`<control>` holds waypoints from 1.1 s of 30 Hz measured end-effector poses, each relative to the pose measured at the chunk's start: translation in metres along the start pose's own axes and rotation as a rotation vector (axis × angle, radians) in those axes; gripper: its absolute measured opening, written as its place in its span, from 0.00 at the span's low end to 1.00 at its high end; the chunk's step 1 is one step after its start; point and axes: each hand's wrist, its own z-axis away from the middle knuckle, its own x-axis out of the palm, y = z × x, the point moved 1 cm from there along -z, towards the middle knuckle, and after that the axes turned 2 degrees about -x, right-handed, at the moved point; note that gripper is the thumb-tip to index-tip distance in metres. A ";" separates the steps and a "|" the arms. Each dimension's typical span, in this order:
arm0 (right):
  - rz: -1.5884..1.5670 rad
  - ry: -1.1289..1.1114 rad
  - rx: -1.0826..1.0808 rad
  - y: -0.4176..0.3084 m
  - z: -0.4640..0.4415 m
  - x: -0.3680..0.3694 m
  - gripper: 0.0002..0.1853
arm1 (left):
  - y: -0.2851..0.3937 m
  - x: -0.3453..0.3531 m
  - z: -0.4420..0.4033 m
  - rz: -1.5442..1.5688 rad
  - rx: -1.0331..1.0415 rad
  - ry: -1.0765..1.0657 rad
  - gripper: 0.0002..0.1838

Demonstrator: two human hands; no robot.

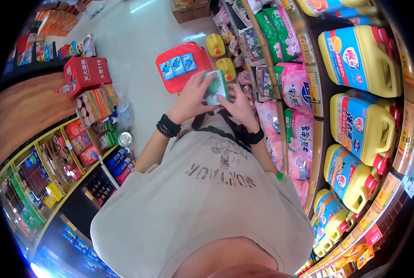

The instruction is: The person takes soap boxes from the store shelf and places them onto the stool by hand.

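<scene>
We hold the green-and-white box (214,88) between our left hand (191,99) and right hand (240,109); it seems light, crushable, best gripped by opposite edges.

Smooth card is seen on the box (215,86), glossy plastic on the jugs (360,60), shiny film on the bags (300,139), matt cloth on the shirt (207,199); a polished finish is shown by the floor (137,41).

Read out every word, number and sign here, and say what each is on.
"火警119": red box
"灭火器箱": same box
"4.50": price tag
"50%": upper jug
"强去油": jug below
Too small, blurred or distorted to read: shirt, held box, blue packs, most other packaging.
</scene>
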 end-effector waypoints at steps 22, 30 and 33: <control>0.222 -0.339 -0.125 0.015 0.026 -0.051 0.29 | 0.031 0.034 0.025 -0.180 -0.070 -0.013 0.56; 0.313 -0.407 -0.119 0.038 -0.019 -0.038 0.25 | -0.010 0.038 0.026 -0.210 -0.107 -0.008 0.52; 0.279 -0.338 -0.077 0.073 -0.049 -0.017 0.25 | -0.046 0.044 0.024 -0.211 -0.110 0.010 0.52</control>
